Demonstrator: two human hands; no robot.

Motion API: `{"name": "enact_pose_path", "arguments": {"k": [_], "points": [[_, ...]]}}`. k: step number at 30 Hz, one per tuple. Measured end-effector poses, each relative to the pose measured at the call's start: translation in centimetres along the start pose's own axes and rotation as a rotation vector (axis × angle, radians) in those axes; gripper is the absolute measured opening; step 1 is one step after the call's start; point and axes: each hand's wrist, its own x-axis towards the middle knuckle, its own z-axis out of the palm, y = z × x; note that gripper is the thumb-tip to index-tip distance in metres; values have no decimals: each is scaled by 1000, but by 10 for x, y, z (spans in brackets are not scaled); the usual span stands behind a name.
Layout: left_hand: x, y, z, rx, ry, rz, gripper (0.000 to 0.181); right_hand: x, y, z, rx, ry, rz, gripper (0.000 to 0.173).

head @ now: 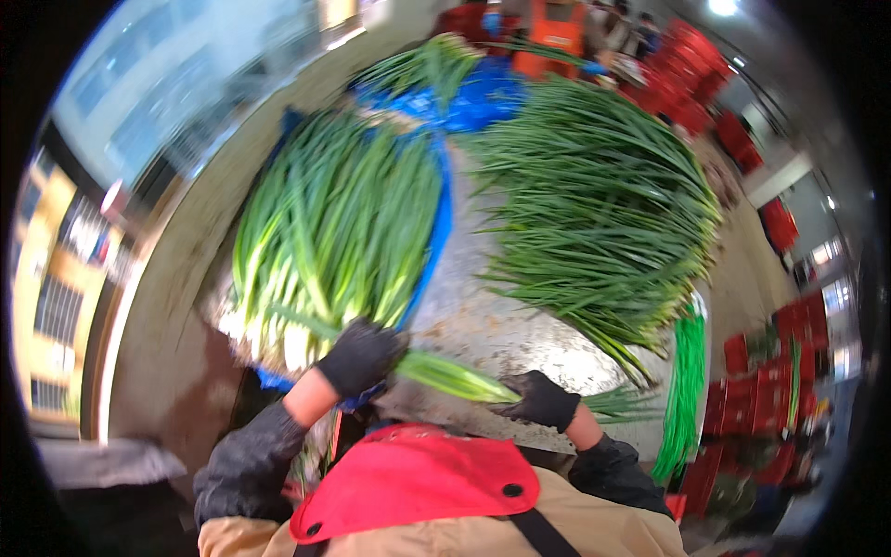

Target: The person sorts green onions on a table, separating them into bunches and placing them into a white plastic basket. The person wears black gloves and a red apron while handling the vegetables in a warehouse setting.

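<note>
My left hand [362,356], in a dark glove, is closed around a green onion stalk [452,377] held crosswise in front of my red apron. At the stalk's other end is my right hand [539,400], also gloved, with its fingers around the tip; whether roots are there is hidden. A thick pile of long green onions [341,223] lies on blue plastic sheeting [440,209] at the left, pale root ends towards me. At the right a fanned pile of green onions [598,209] has its root ends facing outward. A few green leaves [619,404] lie beside my right hand.
The metal tabletop [480,313] bears scattered dirt. Bright green ties [686,390] hang over its right edge. More onions [435,63] lie at the far end, where a person in an orange apron [557,38] stands. Red crates [759,397] are stacked at the right; a wall ledge runs along the left.
</note>
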Motion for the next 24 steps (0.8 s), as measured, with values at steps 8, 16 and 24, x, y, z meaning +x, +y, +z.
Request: {"name": "enact_pose_path", "arguments": {"k": [8, 16, 24], "points": [[86, 48, -37, -35, 8, 158, 36, -47, 39, -1, -286, 521, -106, 52], [179, 79, -72, 98, -12, 111, 47, -92, 91, -91, -604, 839, -101, 52], [273, 83, -115, 250, 283, 114, 56, -130, 118, -249, -1075, 1065, -63, 50]]}}
